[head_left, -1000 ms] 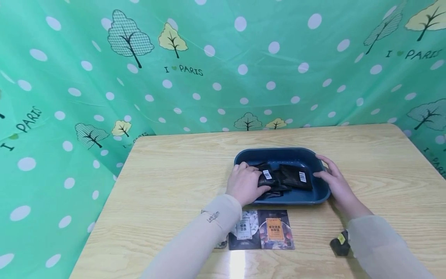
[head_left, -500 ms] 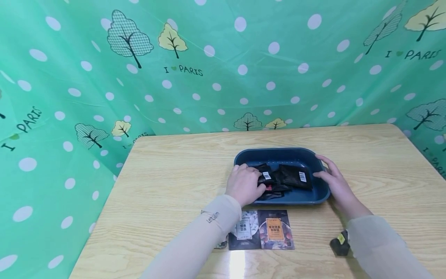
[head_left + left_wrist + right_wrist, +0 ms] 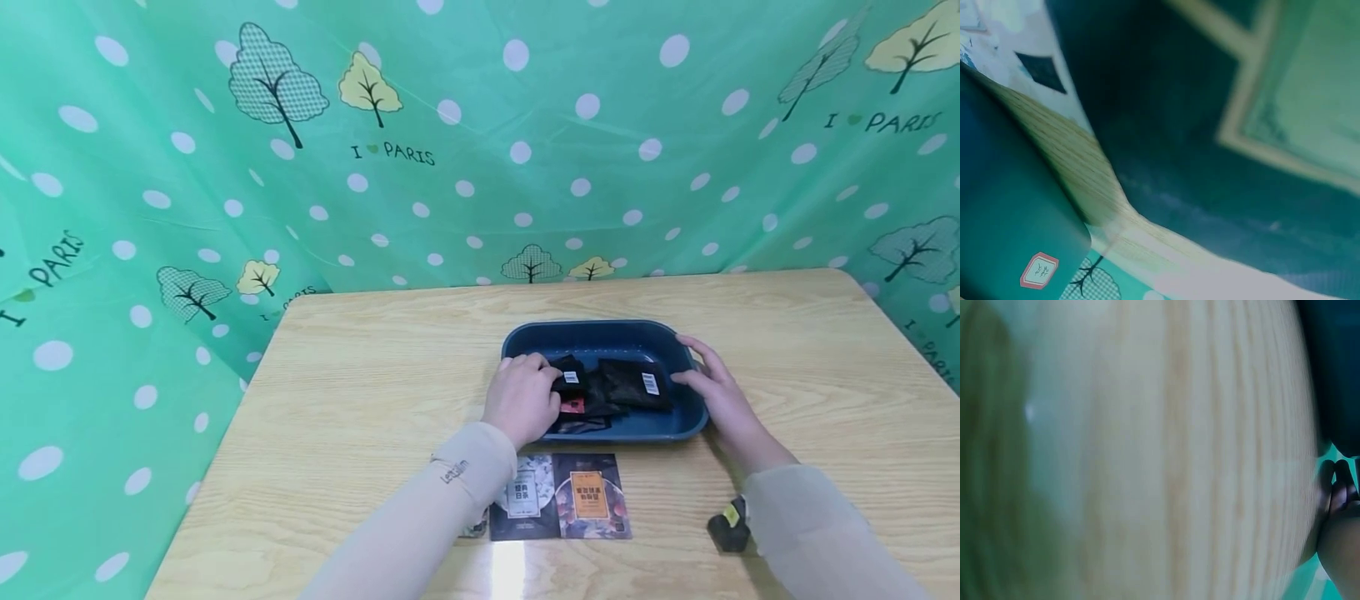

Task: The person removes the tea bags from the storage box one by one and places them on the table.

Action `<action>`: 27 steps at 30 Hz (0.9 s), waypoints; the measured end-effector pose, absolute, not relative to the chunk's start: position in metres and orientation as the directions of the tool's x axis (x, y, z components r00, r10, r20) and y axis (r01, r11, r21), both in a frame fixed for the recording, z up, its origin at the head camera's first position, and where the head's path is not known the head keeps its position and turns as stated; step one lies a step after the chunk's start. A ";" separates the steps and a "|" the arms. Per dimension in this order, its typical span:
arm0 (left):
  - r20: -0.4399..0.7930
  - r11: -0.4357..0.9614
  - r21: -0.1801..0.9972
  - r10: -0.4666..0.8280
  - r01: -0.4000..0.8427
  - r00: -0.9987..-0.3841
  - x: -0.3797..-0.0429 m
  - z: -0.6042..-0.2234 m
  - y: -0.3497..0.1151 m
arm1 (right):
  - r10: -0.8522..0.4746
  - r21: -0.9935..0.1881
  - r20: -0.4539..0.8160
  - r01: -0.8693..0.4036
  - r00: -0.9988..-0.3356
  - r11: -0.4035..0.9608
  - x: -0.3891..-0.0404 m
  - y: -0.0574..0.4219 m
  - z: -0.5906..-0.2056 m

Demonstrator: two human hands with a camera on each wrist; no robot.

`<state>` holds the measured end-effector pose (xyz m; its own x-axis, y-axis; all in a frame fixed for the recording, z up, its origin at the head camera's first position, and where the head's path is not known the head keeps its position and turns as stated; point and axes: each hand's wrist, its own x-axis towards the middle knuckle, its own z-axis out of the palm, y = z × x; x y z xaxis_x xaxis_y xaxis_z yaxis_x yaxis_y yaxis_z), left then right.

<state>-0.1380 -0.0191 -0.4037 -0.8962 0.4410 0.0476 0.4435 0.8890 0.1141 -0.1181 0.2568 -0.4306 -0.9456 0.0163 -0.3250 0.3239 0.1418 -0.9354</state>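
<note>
A dark blue plastic bin (image 3: 600,329) on the table holds several black sachets, among them one with a white barcode label (image 3: 633,385). My left hand (image 3: 517,400) reaches into its left side and pinches a black sachet (image 3: 567,368) that has a small white label, tilting it up. Just below that sachet, a red-printed sachet (image 3: 573,406) shows. My right hand (image 3: 716,396) grips the bin's right end, thumb inside the rim and fingers outside. In the right wrist view, fingers (image 3: 1338,487) show only at the right edge.
Two printed sachets lie in front of the bin, one with a grey label (image 3: 522,496), one with an orange label (image 3: 591,496). Another is partly under my left sleeve. A small black object (image 3: 729,527) with a yellow-green sticker sits by my right wrist. Green patterned cloth (image 3: 450,167) hangs behind the table.
The sachet in my left hand has tilted up and away, and the red print beneath it has come into view. My right hand has stayed on the bin.
</note>
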 end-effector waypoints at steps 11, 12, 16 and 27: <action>0.115 0.873 0.173 0.443 0.457 -0.889 -0.136 -0.404 -0.022 | 0.025 -0.938 -0.321 0.322 -0.947 0.131 -0.119 0.257 -0.433; 0.117 0.872 0.182 0.440 0.455 -0.890 -0.136 -0.404 -0.022 | 0.023 -0.938 -0.322 0.323 -0.946 0.128 -0.119 0.257 -0.433; 0.130 0.868 0.213 0.429 0.448 -0.894 -0.136 -0.404 -0.022 | 0.017 -0.938 -0.323 0.323 -0.946 0.126 -0.119 0.256 -0.433; 0.166 0.836 0.291 0.434 0.464 -0.886 -0.138 -0.403 -0.023 | 0.026 -0.938 -0.321 0.322 -0.947 0.130 -0.119 0.257 -0.433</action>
